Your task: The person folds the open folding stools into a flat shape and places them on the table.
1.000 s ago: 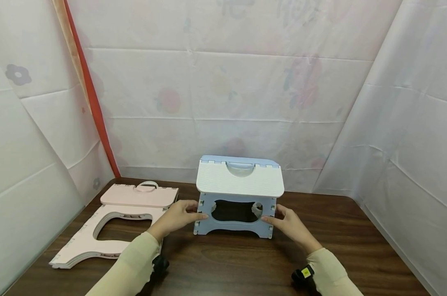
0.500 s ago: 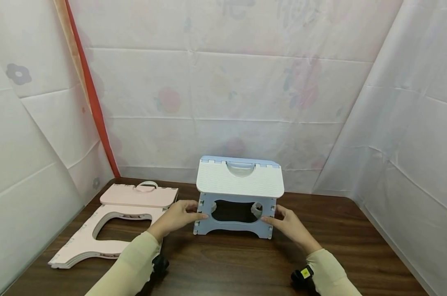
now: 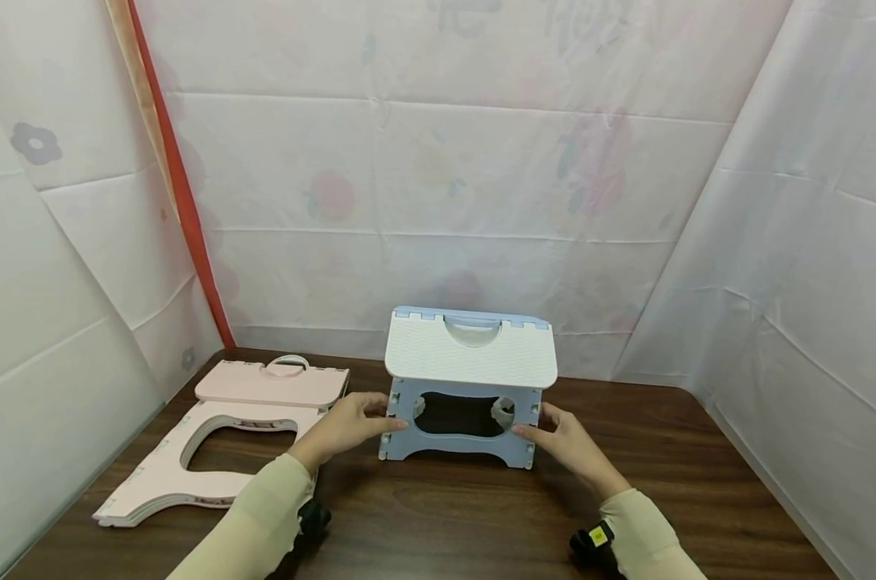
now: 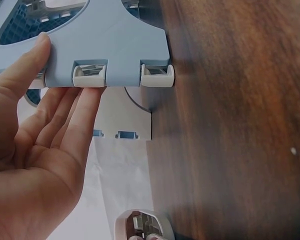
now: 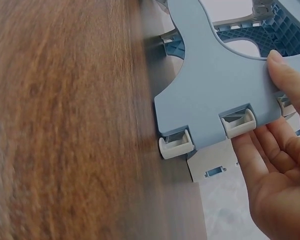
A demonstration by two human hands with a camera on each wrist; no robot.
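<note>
A folding step stool with a white top and light blue legs stands unfolded on the table. My left hand grips the left edge of its front leg panel, thumb on the front face and fingers behind. On the opposite edge, my right hand holds the panel in the same way. The left wrist view shows the thumb on the blue panel and the fingers beneath its white hinge pieces. In the right wrist view, fingers curl behind the blue panel.
A folded pink stool with a carry handle lies flat at the left of the brown wooden table. White patterned sheets hang behind and at both sides, with a red strip at the left corner.
</note>
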